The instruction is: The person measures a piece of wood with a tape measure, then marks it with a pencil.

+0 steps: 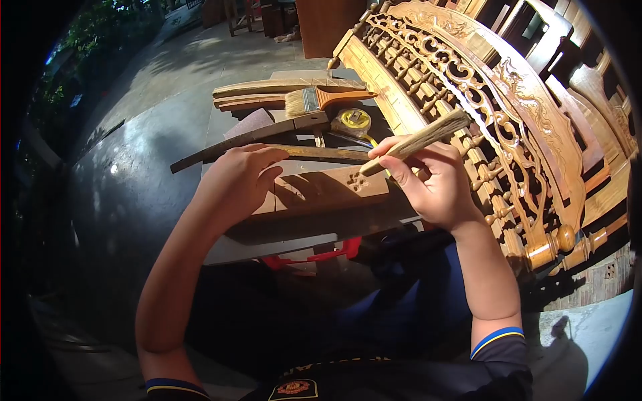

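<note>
My right hand (435, 180) grips a short wooden stick (424, 142), tilted up to the right, its lower end over a wooden block (328, 192) with small carved hollows. My left hand (244, 177) is at the block's left end, its fingers bent around the left end of a thin dark strip (321, 154) that lies just behind the block. Behind the strip, a dark curved wooden piece (234, 142) slants across the table. A brush (328, 99) with an orange handle and a yellow tape measure (352, 121) lie farther back.
A carved wooden panel (461, 73) with turned spindles leans along the right side. Light wooden strips (247, 88) and a sanding piece (250, 123) lie at the table's back left. Below the front edge is a red object (351, 248).
</note>
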A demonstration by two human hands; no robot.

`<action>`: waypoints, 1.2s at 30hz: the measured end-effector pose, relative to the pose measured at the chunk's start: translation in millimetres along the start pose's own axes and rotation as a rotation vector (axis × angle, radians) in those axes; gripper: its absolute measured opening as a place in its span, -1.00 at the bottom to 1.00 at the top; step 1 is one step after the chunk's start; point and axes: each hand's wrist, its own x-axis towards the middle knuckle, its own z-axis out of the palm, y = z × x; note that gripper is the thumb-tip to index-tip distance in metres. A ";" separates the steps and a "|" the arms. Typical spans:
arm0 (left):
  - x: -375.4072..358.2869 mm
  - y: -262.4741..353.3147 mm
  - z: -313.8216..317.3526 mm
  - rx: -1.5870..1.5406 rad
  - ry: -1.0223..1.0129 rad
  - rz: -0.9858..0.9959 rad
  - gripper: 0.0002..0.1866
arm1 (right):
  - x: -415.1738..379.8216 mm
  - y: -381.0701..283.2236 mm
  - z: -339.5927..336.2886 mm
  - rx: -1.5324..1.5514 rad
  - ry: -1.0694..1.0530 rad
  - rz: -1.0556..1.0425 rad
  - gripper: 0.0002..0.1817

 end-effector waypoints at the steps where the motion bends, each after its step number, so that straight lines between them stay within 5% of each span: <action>1: 9.9 -4.2 4.6 0.033 -0.059 -0.003 -0.75 | 1.2 3.6 1.4 -0.060 -0.043 -0.031 -0.88; 7: 62.3 -14.3 37.6 0.148 -0.162 0.083 -0.69 | 5.1 -9.2 4.7 -0.002 0.153 -0.105 -0.89; 10: 62.9 2.3 28.1 0.149 -0.201 -0.006 -0.69 | 1.0 1.9 10.6 -0.072 -0.102 0.033 -0.86; 12: 52.3 10.7 15.8 0.129 -0.229 -0.048 -0.69 | -1.6 9.0 8.6 0.007 -0.021 0.039 -0.84; 16: 1.1 4.8 -6.9 0.086 -0.191 0.126 -0.31 | -3.4 9.7 -12.9 -0.018 0.109 0.129 -0.75; 19: -28.3 -3.9 -23.5 0.096 -0.322 -0.053 -0.13 | -3.0 8.7 -21.2 0.034 0.160 0.248 -0.62; 22: -43.0 -32.8 -22.1 0.200 -0.297 -0.141 -0.12 | -4.0 23.2 -17.2 -0.250 0.040 0.273 -0.61; 25: -42.1 -41.1 -36.7 0.173 -0.490 -0.277 -0.12 | -3.1 14.4 0.9 -0.286 -0.146 0.478 -0.51; 28: -40.9 -39.5 -41.5 0.221 -0.460 -0.229 -0.20 | -0.6 15.2 11.2 -0.280 -0.221 0.570 -0.45; 34: -42.0 -21.4 -28.4 0.372 0.243 -0.052 -0.34 | -0.8 36.5 16.9 0.011 0.086 0.529 -0.45; 36: -45.3 -19.4 -20.2 0.334 0.177 -0.038 -0.32 | 2.2 44.6 14.0 -0.093 0.020 0.551 -0.42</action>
